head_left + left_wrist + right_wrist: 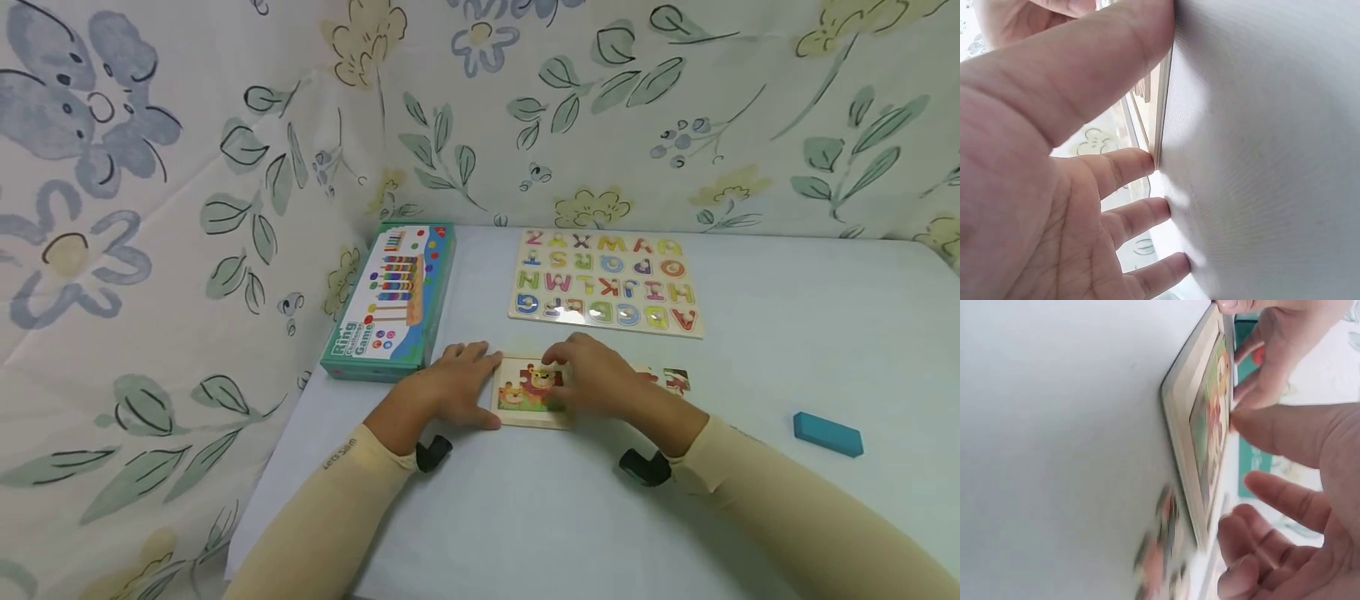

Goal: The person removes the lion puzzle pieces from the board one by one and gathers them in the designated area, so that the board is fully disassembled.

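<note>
One puzzle board (pixel 528 395), flat on the table (pixel 510 517) between both hands; left hand (pixel 452 388) at its left side, thumb by the near-left corner, index finger by the far-left one, digits spread wide, tips touching the edge; right hand (pixel 600 379) arched over the right part, thumb and index apart with the picture showing between them, remaining fingers bent loosely in the right wrist view; no piece visible in its grip; can't tell whether its tips touch the board.

Counts: animal faces on the puzzle, two, small left, larger right; loose pieces (pixel 677 382) right of the right hand, at least two, hand and blur hide the full number; letter board (pixel 604 277), one, beyond the puzzle, letters in four rows; Ring game box (pixel 393 300), one, beyond the left hand to its left; teal block (pixel 828 434), one, well apart at right; beige sleeves (pixel 322 517), two.
</note>
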A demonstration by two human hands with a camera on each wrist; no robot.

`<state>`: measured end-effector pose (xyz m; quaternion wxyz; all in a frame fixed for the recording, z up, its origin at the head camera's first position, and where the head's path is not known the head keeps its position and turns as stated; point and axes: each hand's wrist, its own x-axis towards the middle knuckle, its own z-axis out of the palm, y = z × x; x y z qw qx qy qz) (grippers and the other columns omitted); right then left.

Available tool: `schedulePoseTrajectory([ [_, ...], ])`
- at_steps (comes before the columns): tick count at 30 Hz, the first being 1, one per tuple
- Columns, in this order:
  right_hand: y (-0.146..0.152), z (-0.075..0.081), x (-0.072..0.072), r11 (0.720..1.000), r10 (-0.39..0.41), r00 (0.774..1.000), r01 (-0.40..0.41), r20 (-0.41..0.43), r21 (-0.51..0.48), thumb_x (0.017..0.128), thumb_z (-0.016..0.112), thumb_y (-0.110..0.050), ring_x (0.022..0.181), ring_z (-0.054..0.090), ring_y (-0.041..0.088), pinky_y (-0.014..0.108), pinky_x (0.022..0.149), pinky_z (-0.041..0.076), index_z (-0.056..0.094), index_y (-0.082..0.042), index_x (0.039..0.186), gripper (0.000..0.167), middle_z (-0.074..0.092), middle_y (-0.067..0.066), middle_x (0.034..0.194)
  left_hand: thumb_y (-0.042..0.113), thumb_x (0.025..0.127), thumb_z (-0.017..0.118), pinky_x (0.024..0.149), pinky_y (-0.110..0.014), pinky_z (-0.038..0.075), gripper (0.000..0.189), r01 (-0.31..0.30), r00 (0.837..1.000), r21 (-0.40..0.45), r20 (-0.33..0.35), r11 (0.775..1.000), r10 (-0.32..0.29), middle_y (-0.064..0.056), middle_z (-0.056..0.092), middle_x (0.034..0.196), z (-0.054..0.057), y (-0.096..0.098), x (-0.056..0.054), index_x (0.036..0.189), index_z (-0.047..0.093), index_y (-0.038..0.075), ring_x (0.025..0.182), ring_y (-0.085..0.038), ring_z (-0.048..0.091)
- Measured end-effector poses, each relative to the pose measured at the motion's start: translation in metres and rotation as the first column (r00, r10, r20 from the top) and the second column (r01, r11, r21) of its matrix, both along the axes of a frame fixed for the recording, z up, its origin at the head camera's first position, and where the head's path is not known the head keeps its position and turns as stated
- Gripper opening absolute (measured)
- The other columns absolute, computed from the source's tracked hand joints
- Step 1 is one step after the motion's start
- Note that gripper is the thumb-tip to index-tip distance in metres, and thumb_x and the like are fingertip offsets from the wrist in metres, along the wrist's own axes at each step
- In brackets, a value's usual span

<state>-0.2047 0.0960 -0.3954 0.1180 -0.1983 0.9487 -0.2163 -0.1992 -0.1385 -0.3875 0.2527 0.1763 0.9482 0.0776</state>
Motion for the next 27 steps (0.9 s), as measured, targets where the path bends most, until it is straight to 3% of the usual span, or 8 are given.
schedulePoseTrajectory([
  [6, -0.023, -0.002, -0.005, 1.000, 0.012, 0.997, -0.013, 0.070, 0.024, 0.086, 0.084, -0.032, 0.100, 0.058, 0.023, 0.042, 0.094, 0.053, 0.065, -0.011, 0.133, 0.055, 0.056, 0.011, 0.125, 0.054, 0.085, 0.079, 0.121, -0.056, 0.029, 0.101, 0.019, 1.000, -0.001, -0.008, 1.000, -0.019, -0.006, 0.016, 0.172, 0.000, 0.001, 0.000, 0.164, 0.024, 0.024, 0.156, -0.036, 0.016],
  [15, -0.028, -0.003, -0.009, 0.999, -0.014, 0.992, 0.010, 0.125, 0.031, 0.085, 0.085, -0.030, 0.102, 0.057, 0.023, 0.044, 0.100, 0.051, 0.068, -0.012, 0.121, 0.044, 0.058, 0.009, 0.121, 0.053, 0.084, 0.080, 0.121, -0.056, 0.030, 0.101, 0.013, 1.000, -0.006, -0.021, 1.000, -0.013, -0.005, 0.017, 0.172, 0.001, 0.003, 0.001, 0.164, 0.025, 0.023, 0.156, -0.035, 0.017],
  [22, -0.030, -0.002, -0.007, 0.999, -0.046, 0.990, 0.043, 0.135, 0.025, 0.086, 0.085, -0.031, 0.105, 0.057, 0.024, 0.044, 0.101, 0.052, 0.062, -0.010, 0.132, 0.056, 0.055, 0.011, 0.126, 0.053, 0.083, 0.081, 0.120, -0.057, 0.032, 0.102, 0.001, 1.000, -0.021, -0.027, 1.000, -0.002, -0.005, 0.018, 0.172, 0.001, 0.003, 0.001, 0.164, 0.026, 0.024, 0.155, -0.035, 0.018],
  [27, -0.030, -0.003, -0.007, 0.999, -0.034, 0.990, 0.034, 0.134, 0.002, 0.084, 0.086, -0.029, 0.104, 0.056, 0.024, 0.044, 0.100, 0.051, 0.063, -0.011, 0.125, 0.050, 0.055, 0.010, 0.123, 0.052, 0.084, 0.081, 0.120, -0.057, 0.031, 0.102, -0.002, 1.000, -0.017, -0.021, 1.000, 0.001, -0.005, 0.018, 0.171, 0.002, 0.002, 0.002, 0.164, 0.026, 0.023, 0.155, -0.036, 0.018],
])
